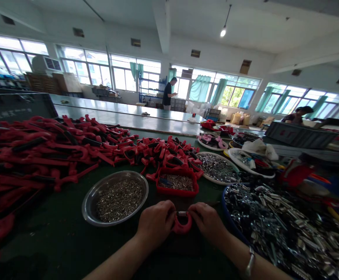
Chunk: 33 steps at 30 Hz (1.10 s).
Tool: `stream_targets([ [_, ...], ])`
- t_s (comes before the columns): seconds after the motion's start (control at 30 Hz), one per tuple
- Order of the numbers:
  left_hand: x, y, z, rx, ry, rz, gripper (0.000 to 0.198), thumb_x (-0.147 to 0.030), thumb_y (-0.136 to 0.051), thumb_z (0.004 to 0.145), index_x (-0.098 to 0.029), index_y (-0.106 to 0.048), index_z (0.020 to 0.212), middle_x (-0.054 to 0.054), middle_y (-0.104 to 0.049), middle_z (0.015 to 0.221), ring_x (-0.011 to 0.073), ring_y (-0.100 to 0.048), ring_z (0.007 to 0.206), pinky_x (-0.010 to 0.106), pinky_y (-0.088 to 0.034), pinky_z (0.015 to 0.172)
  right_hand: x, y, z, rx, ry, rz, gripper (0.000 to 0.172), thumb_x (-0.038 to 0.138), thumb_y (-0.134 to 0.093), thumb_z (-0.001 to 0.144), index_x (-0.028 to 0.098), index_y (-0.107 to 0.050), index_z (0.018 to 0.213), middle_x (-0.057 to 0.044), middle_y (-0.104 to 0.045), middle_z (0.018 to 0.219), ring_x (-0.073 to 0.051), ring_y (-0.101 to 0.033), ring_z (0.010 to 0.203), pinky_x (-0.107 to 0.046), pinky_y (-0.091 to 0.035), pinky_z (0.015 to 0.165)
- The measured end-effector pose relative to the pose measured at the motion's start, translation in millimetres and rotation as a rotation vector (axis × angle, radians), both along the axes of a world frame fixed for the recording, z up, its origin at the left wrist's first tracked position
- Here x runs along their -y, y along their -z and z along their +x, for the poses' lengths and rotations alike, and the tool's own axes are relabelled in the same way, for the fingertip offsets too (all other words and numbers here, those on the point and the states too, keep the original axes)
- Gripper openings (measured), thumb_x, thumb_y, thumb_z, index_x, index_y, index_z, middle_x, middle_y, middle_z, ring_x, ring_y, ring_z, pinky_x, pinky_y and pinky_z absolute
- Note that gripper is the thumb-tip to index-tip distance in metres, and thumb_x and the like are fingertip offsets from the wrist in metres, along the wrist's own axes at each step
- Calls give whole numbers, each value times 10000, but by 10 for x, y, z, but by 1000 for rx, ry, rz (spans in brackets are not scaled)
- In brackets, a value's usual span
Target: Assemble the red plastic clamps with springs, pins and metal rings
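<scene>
Both my hands meet over the dark green table near its front edge. My left hand and my right hand are closed on the two sides of a small red curved plastic part. A short metal spring spans the part's open top between my fingertips. A round steel bowl of small metal pieces lies just left of my left hand. A red rectangular tray of metal pieces sits directly beyond my hands.
A big heap of red plastic handles covers the table's left. A blue basin of shiny metal parts fills the right. Plates of parts stand further back. One person stands by the windows; another sits far right.
</scene>
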State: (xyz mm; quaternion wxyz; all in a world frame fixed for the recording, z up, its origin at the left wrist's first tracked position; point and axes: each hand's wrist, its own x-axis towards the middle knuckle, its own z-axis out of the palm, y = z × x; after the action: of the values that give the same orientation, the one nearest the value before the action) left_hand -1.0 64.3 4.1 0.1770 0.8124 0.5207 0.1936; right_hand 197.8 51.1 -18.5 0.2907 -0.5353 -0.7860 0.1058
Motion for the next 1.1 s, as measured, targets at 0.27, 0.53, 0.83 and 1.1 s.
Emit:
stream_targets([
  [0.27,2,34,-2,13,5,18,147,-297,-437,834,-264,-575,872,-29,-653,874,149,-604,771,249,-325,615,-29,-93,-24,393,-20,-3,189,85,-413,843,163,-584,864,-77,-607,847,-200,-538,809,-310,-418,740],
  [0.53,-1,35,-8,19,7,21,143,-303,-442,829,-263,-574,867,-27,-651,864,149,-601,762,251,-315,608,-83,-182,-81,400,-97,-82,242,5,-423,761,105,-620,862,-144,-617,875,-245,-537,846,-362,-404,810],
  [0.83,-23,53,-7,20,6,28,140,-296,-443,831,-267,-572,879,-30,-650,871,149,-602,770,251,-317,610,-139,-44,52,39,3,-170,230,231,-387,901,161,-602,859,-25,-666,773,-132,-614,703,-212,-475,642],
  [1.1,-55,59,-47,-35,46,41,158,-296,-422,848,-261,-569,897,-17,-638,904,157,-609,799,250,-348,633,-174,-106,161,85,64,-134,181,163,-496,824,179,-663,892,-44,-661,871,-160,-599,836,-246,-440,772],
])
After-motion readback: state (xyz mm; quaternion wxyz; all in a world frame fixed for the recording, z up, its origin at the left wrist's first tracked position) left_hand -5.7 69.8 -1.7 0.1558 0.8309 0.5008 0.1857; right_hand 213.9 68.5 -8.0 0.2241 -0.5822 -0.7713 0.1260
